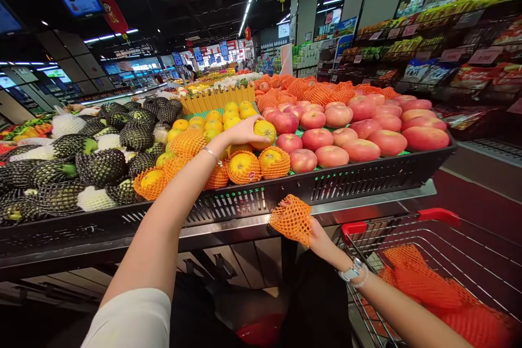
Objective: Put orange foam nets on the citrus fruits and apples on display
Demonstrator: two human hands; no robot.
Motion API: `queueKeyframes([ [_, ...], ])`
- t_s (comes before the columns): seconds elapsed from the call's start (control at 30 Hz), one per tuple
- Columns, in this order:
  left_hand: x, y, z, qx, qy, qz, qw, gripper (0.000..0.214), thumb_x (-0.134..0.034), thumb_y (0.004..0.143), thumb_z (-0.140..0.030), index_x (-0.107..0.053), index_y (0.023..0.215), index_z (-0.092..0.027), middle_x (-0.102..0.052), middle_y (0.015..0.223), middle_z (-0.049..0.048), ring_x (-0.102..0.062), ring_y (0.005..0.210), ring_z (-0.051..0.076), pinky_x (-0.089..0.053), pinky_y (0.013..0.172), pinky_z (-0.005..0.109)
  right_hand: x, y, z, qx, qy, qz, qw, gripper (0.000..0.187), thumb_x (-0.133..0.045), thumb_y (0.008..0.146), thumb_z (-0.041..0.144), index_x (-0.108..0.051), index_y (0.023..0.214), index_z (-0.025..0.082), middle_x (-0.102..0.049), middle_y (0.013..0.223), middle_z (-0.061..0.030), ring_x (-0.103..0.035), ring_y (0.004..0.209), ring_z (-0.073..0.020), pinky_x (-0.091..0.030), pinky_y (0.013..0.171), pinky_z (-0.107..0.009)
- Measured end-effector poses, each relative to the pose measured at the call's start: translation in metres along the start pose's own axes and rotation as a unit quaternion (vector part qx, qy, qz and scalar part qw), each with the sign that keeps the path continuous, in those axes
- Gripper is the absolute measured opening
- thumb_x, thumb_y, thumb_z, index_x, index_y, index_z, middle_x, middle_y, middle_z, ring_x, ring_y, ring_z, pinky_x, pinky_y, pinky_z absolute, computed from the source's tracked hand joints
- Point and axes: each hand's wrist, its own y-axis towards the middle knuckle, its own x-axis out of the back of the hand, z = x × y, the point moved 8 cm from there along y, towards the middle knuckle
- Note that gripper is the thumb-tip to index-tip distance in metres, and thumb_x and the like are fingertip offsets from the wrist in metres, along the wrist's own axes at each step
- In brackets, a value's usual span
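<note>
My left hand [240,131] reaches over the produce bin and is closed around a bare yellow-orange fruit [266,130] at the edge of the pile. Around it lie more oranges, some in orange foam nets [243,167], others bare [215,119]. My right hand [316,236] is lower, in front of the bin's black slotted wall [346,185], and grips an empty orange foam net [291,220].
Red apples [359,125] fill the bin to the right, dark netted fruit [101,166] the left. A shopping cart [448,266] with a red handle holds several orange nets at lower right. Shelves line the right aisle.
</note>
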Motion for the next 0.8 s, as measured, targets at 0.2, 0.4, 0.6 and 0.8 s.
queueKeyframes([
  [0.2,0.011,-0.06,-0.041,-0.017,-0.194,-0.112,0.974,0.073,-0.076,0.055,-0.044,-0.049,0.117,-0.016,-0.057,0.121,0.011,-0.055,0.115,0.032,-0.041,0.101,0.048,0.015,-0.004,0.012,0.044,-0.025,-0.074,0.996,0.048,-0.065,0.084,0.045,-0.06,0.127,0.023,-0.058,0.133,-0.0093,-0.055,0.122,-0.0283,-0.039,0.111,-0.048],
  [0.4,-0.09,-0.196,-0.079,0.177,-0.725,-0.021,0.665,0.073,-0.064,0.061,-0.072,-0.057,0.117,-0.025,-0.061,0.126,0.0122,-0.057,0.115,0.038,-0.051,0.086,0.053,0.016,-0.01,0.039,0.092,-0.062,-0.059,0.992,0.049,-0.058,0.089,0.042,-0.052,0.135,0.028,-0.054,0.138,-0.006,-0.053,0.125,-0.0274,-0.039,0.111,-0.048],
  [0.6,-0.161,-0.241,-0.059,0.257,-0.832,-0.02,0.491,0.053,-0.057,0.076,-0.061,-0.065,0.111,-0.021,-0.067,0.118,0.0128,-0.062,0.109,0.033,-0.046,0.094,0.051,0.018,-0.019,0.043,0.124,-0.231,-0.037,0.964,0.032,-0.042,0.092,0.031,-0.071,0.104,0.023,-0.071,0.107,-0.0089,-0.064,0.106,-0.0254,-0.051,0.096,-0.042],
  [0.8,-0.169,-0.231,-0.026,0.246,-0.817,-0.135,0.503,0.05,-0.059,0.081,-0.055,-0.058,0.119,-0.023,-0.063,0.126,0.0106,-0.06,0.115,0.031,-0.046,0.097,0.048,0.019,-0.023,0.036,0.134,-0.267,0.017,0.954,0.038,-0.042,0.091,0.037,-0.065,0.062,0.025,-0.066,0.06,-0.0053,-0.063,0.06,-0.0211,-0.055,0.061,-0.035],
])
